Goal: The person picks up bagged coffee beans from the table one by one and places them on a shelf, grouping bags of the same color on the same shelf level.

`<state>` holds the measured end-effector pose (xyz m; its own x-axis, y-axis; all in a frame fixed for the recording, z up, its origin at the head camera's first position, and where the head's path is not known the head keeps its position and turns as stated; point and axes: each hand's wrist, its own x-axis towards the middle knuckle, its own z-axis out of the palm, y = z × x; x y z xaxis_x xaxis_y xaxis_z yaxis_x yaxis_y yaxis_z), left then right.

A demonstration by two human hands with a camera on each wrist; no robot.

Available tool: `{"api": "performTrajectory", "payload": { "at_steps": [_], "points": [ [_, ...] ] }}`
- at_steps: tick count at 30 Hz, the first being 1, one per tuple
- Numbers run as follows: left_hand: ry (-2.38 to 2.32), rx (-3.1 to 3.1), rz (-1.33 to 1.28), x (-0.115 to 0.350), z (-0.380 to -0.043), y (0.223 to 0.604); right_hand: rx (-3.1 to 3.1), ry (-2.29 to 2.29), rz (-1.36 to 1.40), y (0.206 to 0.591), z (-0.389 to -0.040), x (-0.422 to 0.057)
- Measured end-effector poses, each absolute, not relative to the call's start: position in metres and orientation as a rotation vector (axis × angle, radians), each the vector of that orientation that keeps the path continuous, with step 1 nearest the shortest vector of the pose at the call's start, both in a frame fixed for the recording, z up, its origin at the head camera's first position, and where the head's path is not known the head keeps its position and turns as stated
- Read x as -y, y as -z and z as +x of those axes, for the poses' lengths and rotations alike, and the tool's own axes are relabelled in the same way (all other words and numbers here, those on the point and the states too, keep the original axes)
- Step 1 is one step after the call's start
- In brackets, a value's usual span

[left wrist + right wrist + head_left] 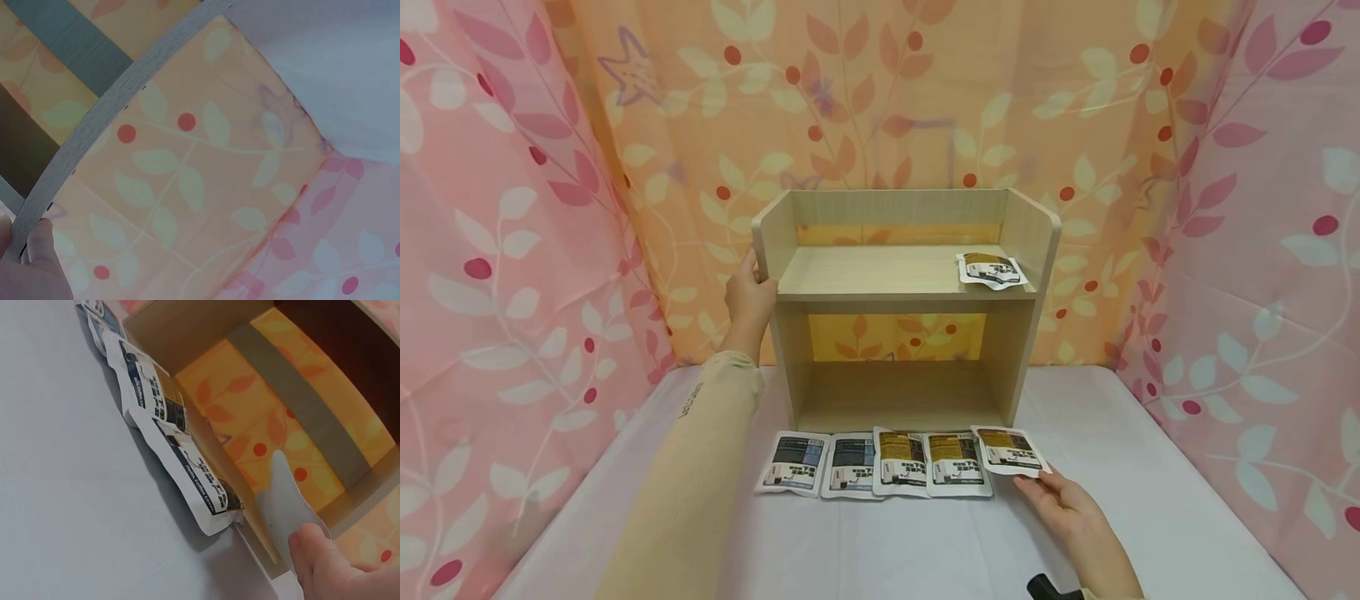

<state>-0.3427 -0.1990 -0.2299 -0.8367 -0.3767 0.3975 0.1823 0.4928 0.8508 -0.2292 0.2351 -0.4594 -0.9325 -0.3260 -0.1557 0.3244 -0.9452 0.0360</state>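
Observation:
My left hand [751, 302] grips the left side panel of a small wooden shelf [910, 297]; in the left wrist view, fingers lie on both sides of the panel's edge [94, 125]. In front of the shelf's right end, my right hand [1071, 512] pinches a white-edged coffee packet [1009, 450] with a brown label at its lower right corner. The right wrist view shows this packet [284, 503] tilted up, its pale back facing the camera. Left of it, brown-labelled packets [957, 464] and blue-labelled packets [793, 462] lie in a row along the shelf's foot.
Another brown-labelled packet [991, 270] lies on the upper board at its right end. The shelf stands on a white-covered table [880, 550], below a floral orange curtain [880, 100]. Pink floral curtains [512, 250] hang at both sides. A black object [1047, 587] shows by the right wrist.

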Motion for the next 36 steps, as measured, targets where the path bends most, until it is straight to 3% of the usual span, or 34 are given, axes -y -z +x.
{"api": "performTrajectory", "payload": {
  "at_steps": [3,36],
  "points": [
    [1.349,2.190,0.157,0.199,-0.342,0.230,-0.452,2.773,0.418,0.450,-0.242,-0.234],
    [1.256,2.152,0.171,0.200,-0.349,0.217,-0.581,2.798,0.316,0.414,-0.220,-0.208]
  ]
}}
